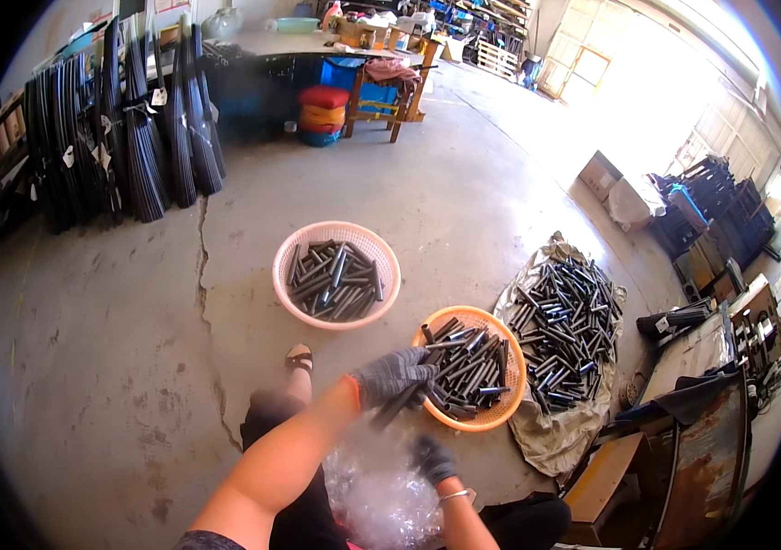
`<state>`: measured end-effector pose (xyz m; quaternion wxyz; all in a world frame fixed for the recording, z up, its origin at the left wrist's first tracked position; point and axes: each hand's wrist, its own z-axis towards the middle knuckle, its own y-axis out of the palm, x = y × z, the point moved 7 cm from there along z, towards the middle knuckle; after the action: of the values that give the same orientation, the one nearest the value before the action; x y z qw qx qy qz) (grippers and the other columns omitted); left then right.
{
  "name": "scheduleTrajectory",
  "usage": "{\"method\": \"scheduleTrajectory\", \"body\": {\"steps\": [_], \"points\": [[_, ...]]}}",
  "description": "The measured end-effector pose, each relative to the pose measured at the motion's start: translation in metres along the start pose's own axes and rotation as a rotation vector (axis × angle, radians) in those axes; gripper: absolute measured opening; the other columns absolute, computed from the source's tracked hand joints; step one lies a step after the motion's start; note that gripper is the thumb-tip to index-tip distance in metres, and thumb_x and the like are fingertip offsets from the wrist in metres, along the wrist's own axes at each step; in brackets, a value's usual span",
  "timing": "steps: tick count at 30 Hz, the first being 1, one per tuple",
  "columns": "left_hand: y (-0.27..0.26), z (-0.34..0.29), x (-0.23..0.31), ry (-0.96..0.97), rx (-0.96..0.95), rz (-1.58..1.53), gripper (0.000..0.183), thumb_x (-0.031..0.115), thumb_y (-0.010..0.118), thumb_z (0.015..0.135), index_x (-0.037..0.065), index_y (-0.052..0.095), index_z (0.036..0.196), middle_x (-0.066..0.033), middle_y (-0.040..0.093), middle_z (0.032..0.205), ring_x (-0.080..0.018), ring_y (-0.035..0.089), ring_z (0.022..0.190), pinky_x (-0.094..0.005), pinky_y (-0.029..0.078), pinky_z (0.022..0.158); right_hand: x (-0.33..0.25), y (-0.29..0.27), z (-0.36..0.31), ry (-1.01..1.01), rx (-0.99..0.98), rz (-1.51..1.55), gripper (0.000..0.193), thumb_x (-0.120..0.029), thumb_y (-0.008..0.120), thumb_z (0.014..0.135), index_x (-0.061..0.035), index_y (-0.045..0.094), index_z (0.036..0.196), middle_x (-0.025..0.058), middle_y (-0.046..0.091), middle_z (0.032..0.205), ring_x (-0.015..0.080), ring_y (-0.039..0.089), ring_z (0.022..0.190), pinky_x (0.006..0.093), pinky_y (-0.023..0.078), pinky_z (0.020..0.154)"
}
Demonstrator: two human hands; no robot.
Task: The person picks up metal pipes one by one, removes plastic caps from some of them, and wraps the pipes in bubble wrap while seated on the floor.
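1. the left hand (395, 378), in a grey knit glove, is closed on dark tubes (396, 405) that slant down from its fingers; how many it grips cannot be told.
2. its palm is turned down, at the near left rim of the orange basket (521, 383), whose heap of short black tubes (473, 367) lies just right of it.
3. the left forearm reaches up and rightward from the lower edge, bare below a dark sleeve.
4. the right hand (432, 461), gloved too, is below and right of the left; the 2 hands are apart. its fingers are partly hidden, so whether it grips anything cannot be told.
5. the right forearm rises steeply, a bracelet (454, 496) at the wrist.
6. clear plastic (381, 500) lies left of the right hand, under the left.
7. beyond the left hand is the pink basket (391, 266) of similar tubes; right of both hands, more lie on a pale sheet (537, 440).
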<state>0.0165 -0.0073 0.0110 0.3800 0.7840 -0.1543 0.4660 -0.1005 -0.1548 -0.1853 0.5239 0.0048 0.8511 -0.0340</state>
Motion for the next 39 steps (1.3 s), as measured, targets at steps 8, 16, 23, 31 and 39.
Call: {"method": "scheduleTrajectory", "body": {"steps": [8, 16, 23, 31, 39], "points": [[0.010, 0.009, -0.010, -0.034, -0.149, -0.028, 0.028, 0.023, 0.058, 0.088, 0.002, 0.052, 0.105, -0.0067, 0.057, 0.076, -0.0155, 0.058, 0.060, -0.0288, 0.052, 0.054, -0.151, 0.035, 0.011, -0.315, -0.233, 0.561, 0.027, -0.027, 0.049, 0.093, -0.0057, 0.053, 0.109, 0.0023, 0.058, 0.087, 0.0121, 0.053, 0.064, 0.0232, 0.045, 0.056], [0.004, -0.001, 0.005, -0.006, -0.041, 0.009, 0.023, 0.022, 0.056, 0.089, 0.003, 0.053, 0.100, -0.0057, 0.056, 0.075, -0.0156, 0.057, 0.061, -0.0293, 0.052, 0.058, 0.079, 0.015, 0.005, -0.059, -0.161, -0.729, 0.033, -0.031, 0.048, 0.088, -0.0065, 0.054, 0.109, 0.0109, 0.061, 0.088, 0.0209, 0.054, 0.058, 0.0345, 0.044, 0.053], [0.010, -0.007, -0.002, -0.006, -0.130, 0.014, 0.023, 0.023, 0.054, 0.090, 0.003, 0.053, 0.099, -0.0055, 0.058, 0.075, -0.0137, 0.057, 0.060, -0.0266, 0.051, 0.057, -0.161, 0.038, -0.013, -0.478, 0.153, 0.440, 0.027, -0.034, 0.045, 0.095, -0.0097, 0.054, 0.101, 0.0004, 0.054, 0.078, 0.0092, 0.048, 0.053, 0.0225, 0.037, 0.042], [0.017, 0.000, -0.013, -0.055, -0.160, 0.030, 0.022, 0.024, 0.055, 0.089, 0.004, 0.053, 0.098, -0.0021, 0.054, 0.074, -0.0125, 0.056, 0.060, -0.0264, 0.051, 0.057, 0.046, 0.012, 0.026, -0.071, -0.294, 0.387, 0.027, -0.033, 0.054, 0.089, -0.0108, 0.056, 0.103, 0.0003, 0.058, 0.083, 0.0145, 0.055, 0.077, 0.0326, 0.045, 0.065], [0.012, -0.009, -0.001, -0.002, -0.133, 0.042, 0.025, 0.027, 0.057, 0.088, 0.005, 0.054, 0.100, -0.0039, 0.058, 0.077, -0.0127, 0.057, 0.060, -0.0266, 0.051, 0.055, -0.174, 0.033, -0.024, -0.448, 0.115, 0.312, 0.023, -0.028, 0.048, 0.094, -0.0076, 0.053, 0.104, 0.0010, 0.055, 0.078, 0.0111, 0.048, 0.053, 0.0230, 0.040, 0.045]]}}
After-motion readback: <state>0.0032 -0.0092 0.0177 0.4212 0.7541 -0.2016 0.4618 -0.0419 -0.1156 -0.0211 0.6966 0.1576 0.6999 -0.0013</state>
